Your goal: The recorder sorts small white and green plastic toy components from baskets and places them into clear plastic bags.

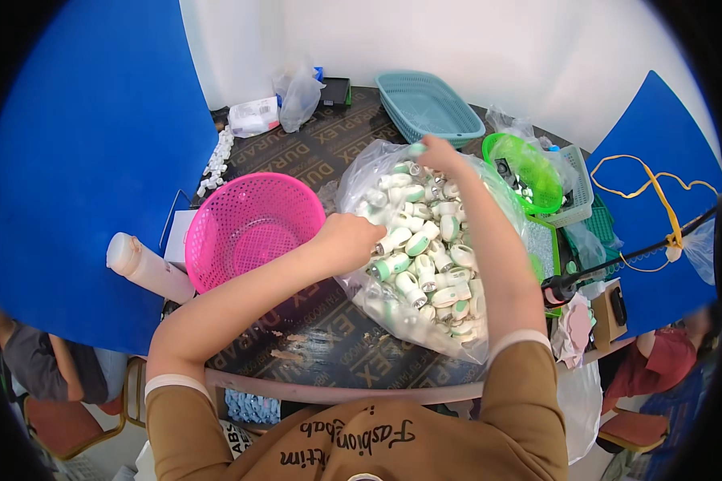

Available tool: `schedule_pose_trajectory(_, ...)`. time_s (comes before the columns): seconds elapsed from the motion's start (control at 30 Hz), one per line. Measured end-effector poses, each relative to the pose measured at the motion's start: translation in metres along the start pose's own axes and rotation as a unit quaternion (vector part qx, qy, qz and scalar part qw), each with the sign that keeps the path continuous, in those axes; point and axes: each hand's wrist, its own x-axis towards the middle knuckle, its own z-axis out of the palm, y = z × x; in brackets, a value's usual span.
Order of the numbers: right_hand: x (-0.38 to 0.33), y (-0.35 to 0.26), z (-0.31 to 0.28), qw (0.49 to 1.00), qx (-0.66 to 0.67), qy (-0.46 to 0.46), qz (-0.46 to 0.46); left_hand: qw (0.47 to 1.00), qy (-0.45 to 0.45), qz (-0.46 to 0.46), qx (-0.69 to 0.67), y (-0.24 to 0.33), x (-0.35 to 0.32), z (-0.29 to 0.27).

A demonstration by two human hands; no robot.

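Note:
A large clear plastic bag (pixel 353 180) lies open on the dark table in front of me. It is filled with many small white-and-green torches (pixel 422 238) with shiny metal ends, piled at all angles. My left hand (pixel 349 242) is closed at the bag's left side, seemingly on its plastic edge; its fingertips are partly hidden beside the nearest torches. At the bag's far edge, the fingers of my right hand (pixel 440 156) are pinched together. A pale green end pokes out at their tips, apparently a torch.
Left of the bag stands a pink basket (pixel 256 178), with a white bottle (pixel 148 266) beside it. A blue-grey basket (pixel 431 104) sits at the back. On the right are a green basket (pixel 547 191) and a black rod (pixel 602 272). Other people sit beyond the blue partitions.

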Motion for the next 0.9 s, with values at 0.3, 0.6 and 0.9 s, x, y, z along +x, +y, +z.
schedule_pose_trajectory(0.3, -0.036, -0.045, -0.053, 0.994, -0.080, -0.025, -0.067, 1.000, -0.008, 0.007, -0.007, -0.031, 0.003, -0.002)
schedule_pose_trajectory(0.6, 0.069, -0.027, 0.046, 0.947, -0.199, -0.251, -0.037, 1.000, -0.018, 0.017, -0.001, -0.050, -0.008, -0.011)
schedule_pose_trajectory(0.9, 0.037, -0.014, 0.023, 0.956, -0.232, 0.001, -0.177, 0.996, -0.073, 0.001, -0.056, -0.055, -0.002, -0.010)
